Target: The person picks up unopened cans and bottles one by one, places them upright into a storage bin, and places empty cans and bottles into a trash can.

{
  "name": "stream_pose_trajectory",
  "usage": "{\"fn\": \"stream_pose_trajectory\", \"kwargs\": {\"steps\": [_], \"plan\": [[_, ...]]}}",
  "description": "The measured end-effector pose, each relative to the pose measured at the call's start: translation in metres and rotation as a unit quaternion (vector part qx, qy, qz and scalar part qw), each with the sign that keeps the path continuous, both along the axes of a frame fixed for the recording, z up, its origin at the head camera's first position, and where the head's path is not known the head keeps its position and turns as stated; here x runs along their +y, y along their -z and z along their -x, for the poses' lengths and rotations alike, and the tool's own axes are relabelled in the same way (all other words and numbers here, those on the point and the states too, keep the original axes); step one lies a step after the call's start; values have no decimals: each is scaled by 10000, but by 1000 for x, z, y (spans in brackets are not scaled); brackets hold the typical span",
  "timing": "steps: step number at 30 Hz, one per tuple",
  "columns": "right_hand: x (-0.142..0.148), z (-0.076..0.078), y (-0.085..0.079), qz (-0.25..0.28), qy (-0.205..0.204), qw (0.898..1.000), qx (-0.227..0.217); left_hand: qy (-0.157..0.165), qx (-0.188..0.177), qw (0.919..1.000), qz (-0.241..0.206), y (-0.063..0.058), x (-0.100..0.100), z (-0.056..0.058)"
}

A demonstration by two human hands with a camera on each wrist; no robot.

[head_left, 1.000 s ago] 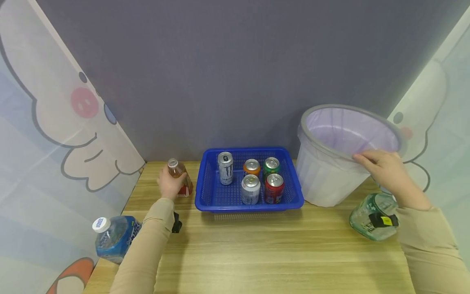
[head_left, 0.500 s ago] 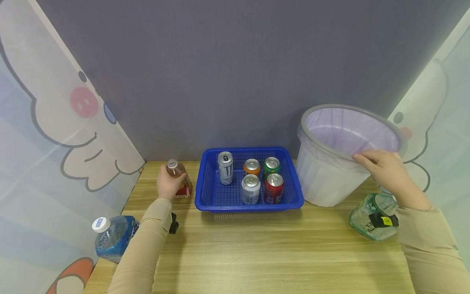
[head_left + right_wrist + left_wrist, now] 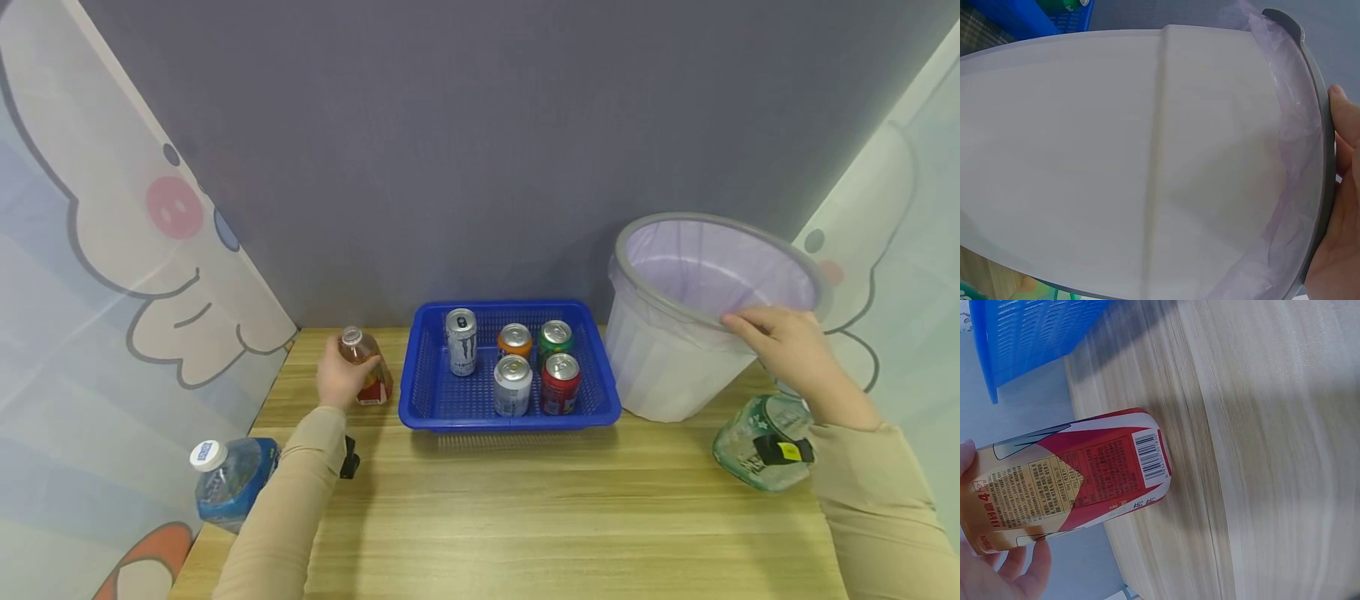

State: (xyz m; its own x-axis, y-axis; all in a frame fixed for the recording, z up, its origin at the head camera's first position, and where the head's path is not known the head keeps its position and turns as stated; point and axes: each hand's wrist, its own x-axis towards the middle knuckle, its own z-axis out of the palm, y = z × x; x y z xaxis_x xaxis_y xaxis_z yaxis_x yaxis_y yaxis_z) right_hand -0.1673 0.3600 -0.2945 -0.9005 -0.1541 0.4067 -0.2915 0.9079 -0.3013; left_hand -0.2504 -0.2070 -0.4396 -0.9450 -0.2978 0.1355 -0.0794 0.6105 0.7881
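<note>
At the back left of the table, my left hand (image 3: 342, 379) grips a drink bottle (image 3: 375, 385) with a red and gold label, fingers and thumb on both sides of its upper body. Its printed back and barcode face the left wrist view, the base close over the wood. My right hand (image 3: 783, 346) holds the grey rim (image 3: 645, 287) of a white trash bin (image 3: 663, 367), thumb on the near edge and fingers over the rim. A thin purple liner bag (image 3: 1297, 125) is folded over that rim.
Between the hands stands a blue plastic basket (image 3: 450, 421) with several drink cans, such as a silver can (image 3: 512, 392) and a red can (image 3: 560, 387). A blue-labelled bottle (image 3: 232, 487) is at left, a green-tinted bottle (image 3: 753, 446) under the right forearm. A grey wall (image 3: 450, 150) closes the back.
My left hand and the bottle have shifted slightly left and toward me. The right hand, the trash bin and the basket stay put.
</note>
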Motion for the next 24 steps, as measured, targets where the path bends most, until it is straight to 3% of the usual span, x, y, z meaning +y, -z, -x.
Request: {"fn": "stream_pose_trajectory", "kwargs": {"steps": [8,15,24], "plan": [[0,1,-1,-14,21,10000,-38,-9,49,10000,-28,-3,-5,-2],[1,2,-1,-77,12,10000,26,-45,310,9993,-181,-15,-5,-6],[1,1,-2,-5,17,10000,-24,-73,351,9990,-284,-29,-3,-15]]}}
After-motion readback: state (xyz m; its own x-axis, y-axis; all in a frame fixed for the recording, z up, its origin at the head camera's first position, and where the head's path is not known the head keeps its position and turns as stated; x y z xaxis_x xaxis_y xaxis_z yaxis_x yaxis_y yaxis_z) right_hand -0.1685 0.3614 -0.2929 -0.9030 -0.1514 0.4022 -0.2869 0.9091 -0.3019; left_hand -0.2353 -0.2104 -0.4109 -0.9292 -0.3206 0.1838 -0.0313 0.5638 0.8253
